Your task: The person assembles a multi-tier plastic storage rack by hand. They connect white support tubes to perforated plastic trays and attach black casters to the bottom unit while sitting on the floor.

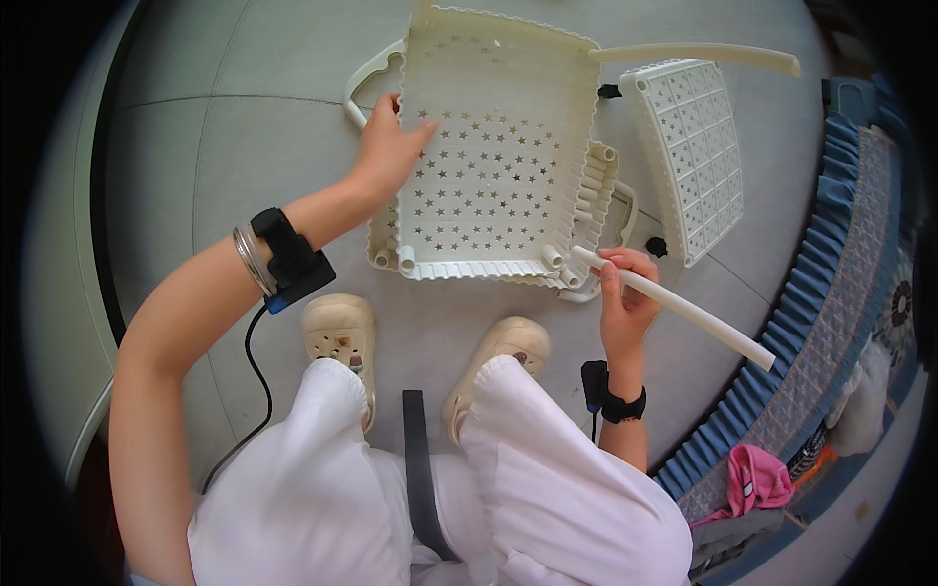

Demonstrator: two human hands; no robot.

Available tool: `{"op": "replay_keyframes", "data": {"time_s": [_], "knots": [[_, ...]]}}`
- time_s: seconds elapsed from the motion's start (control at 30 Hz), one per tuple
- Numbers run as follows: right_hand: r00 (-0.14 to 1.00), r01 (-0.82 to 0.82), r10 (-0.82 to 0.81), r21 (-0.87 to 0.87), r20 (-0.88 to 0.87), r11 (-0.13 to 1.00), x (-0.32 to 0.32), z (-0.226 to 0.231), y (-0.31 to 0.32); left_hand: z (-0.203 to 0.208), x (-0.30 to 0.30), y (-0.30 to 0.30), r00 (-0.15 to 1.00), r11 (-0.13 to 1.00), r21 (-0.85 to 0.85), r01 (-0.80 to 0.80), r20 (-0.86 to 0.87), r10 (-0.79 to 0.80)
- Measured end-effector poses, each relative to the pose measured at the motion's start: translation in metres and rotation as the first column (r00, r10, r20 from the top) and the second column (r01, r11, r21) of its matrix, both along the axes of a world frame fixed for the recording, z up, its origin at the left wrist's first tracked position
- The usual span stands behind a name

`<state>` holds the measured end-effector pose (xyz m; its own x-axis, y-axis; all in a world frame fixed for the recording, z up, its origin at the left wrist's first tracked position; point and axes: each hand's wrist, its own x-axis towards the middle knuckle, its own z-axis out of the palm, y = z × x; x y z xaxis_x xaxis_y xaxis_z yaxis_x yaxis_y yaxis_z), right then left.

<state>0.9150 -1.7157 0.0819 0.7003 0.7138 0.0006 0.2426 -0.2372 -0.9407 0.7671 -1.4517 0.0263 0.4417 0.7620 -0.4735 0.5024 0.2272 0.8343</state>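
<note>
A cream plastic shelf basket [484, 176] with star-shaped holes and a scalloped rim lies in front of me, on top of another similar basket [598, 181]. My left hand [391, 156] grips its left wall, thumb inside and fingers around the outside. Between the thumb and fingers of my right hand [630, 288] is a white tube [699, 317], slanting down to the right. Its upper end is close to the hollow peg at the basket's near right corner; I cannot tell whether they touch. A second tube [713, 56] extends rightward from the far right corner.
Another cream shelf basket [689, 161] rests tilted at the right, beside black casters [657, 246]. A white handle [366, 83] sticks out on the left. Along the right runs a blue ruffled cover [772, 342] with a pink cloth [757, 479]. My shoes [340, 322] are close to the baskets.
</note>
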Motion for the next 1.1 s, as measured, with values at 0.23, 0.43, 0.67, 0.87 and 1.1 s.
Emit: {"op": "replay_keyframes", "data": {"time_s": [0.23, 0.43, 0.67, 0.87, 1.1], "knots": [[0.999, -0.031, 0.030, -0.034, -0.024, 0.999, -0.015, -0.009, 0.003, -0.005, -0.006, 0.018, 0.999, 0.999, -0.039, 0.029, 0.044, -0.027], [0.969, -0.126, 0.147, -0.116, 0.198, 0.985, -0.016, -0.015, 0.007, -0.005, -0.007, 0.023, 0.998, 0.999, -0.018, 0.037, 0.050, -0.036], [0.908, -0.229, 0.309, -0.281, 0.284, 0.932, -0.018, -0.004, 0.014, -0.006, -0.007, 0.024, 0.999, 0.999, 0.025, 0.039, 0.032, -0.039], [0.903, -0.153, 0.249, -0.277, 0.351, 0.948, -0.021, -0.016, 0.009, -0.004, -0.001, 0.019, 0.999, 0.998, 0.055, 0.034, 0.039, -0.036], [0.917, -0.012, 0.115, -0.261, 0.382, 0.965, -0.031, -0.023, 0.010, 0.000, -0.003, 0.021, 0.999, 0.998, 0.042, 0.037, 0.035, -0.038]]}}
